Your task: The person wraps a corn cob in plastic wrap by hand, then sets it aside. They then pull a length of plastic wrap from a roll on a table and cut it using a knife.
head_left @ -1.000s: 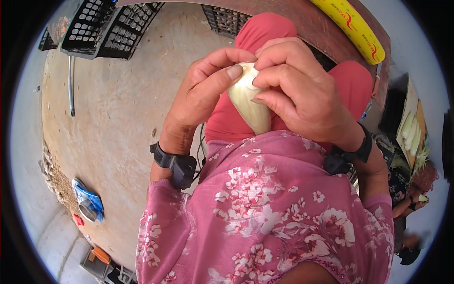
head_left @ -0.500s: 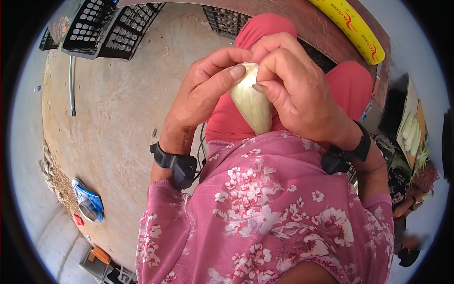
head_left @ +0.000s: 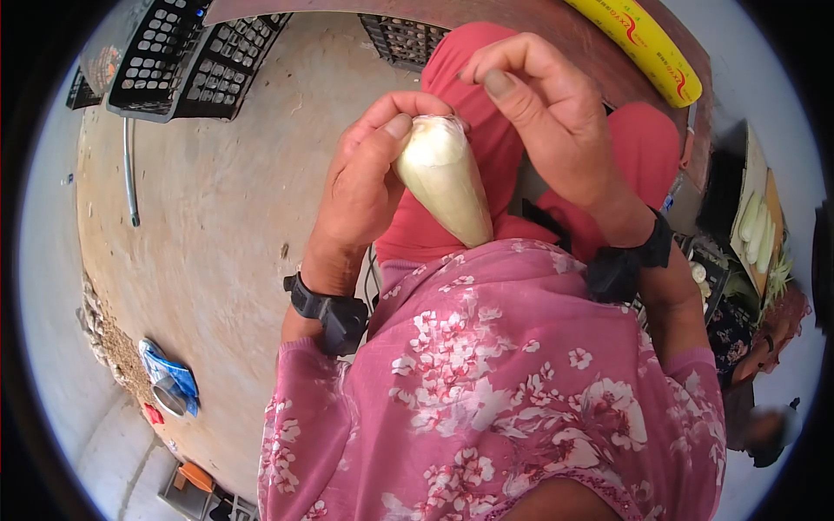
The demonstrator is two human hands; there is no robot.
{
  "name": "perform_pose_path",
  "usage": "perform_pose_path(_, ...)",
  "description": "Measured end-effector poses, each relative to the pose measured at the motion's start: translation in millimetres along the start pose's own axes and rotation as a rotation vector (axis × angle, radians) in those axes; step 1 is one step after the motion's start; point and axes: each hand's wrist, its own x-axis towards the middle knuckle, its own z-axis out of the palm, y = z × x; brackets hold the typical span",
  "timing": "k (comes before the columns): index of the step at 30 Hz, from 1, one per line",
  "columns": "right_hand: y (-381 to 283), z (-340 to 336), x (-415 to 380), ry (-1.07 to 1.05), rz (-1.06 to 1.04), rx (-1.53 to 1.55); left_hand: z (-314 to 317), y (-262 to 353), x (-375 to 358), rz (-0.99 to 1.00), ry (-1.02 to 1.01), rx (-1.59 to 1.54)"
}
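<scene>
My left hand (head_left: 365,169) grips a pale green-white, tapered vegetable (head_left: 447,178) near its broad upper end. It looks like an ear of corn in its husk, with the narrow tip pointing down toward my lap. The left thumb presses on its side and the fingers curl behind it. Above and to the right, my right hand (head_left: 556,117) is lifted clear of the vegetable. Its fingers are bent and the thumb lies close to the index finger. Whatever may be pinched there is too small to make out.
Black plastic crates (head_left: 221,65) stand at upper left, and another crate (head_left: 404,42) sits by the table (head_left: 521,17). A yellow roll (head_left: 643,43) lies on the table. Pale long vegetables (head_left: 756,230) rest on a board at right, near another person's arm (head_left: 751,360). A blue-and-white bag (head_left: 169,378) is on the floor.
My right hand has come off the top of the vegetable and moved up and to the right. The left hand has shifted slightly left, still holding the vegetable, whose upper end now shows.
</scene>
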Motion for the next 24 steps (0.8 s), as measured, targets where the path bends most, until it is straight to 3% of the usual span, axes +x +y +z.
perform_pose_path(3,5.1,-5.4,-5.4,-0.034,-0.044,0.037,-1.8,-7.7,-1.4,0.034,0.098,-0.073)
perform_pose_path(6,-1.2,-2.9,-5.8,-0.110,-0.200,-0.116,1.4,-12.0,0.0,0.069,0.199,-0.128)
perform_pose_path(12,-7.7,-1.0,2.8,-0.195,-0.254,-0.189,5.6,-14.4,2.2,0.007,0.286,-0.186)
perform_pose_path(24,-23.7,-2.5,12.8,-0.350,-0.360,-0.343,3.6,-14.4,6.2,-0.050,0.173,-0.108)
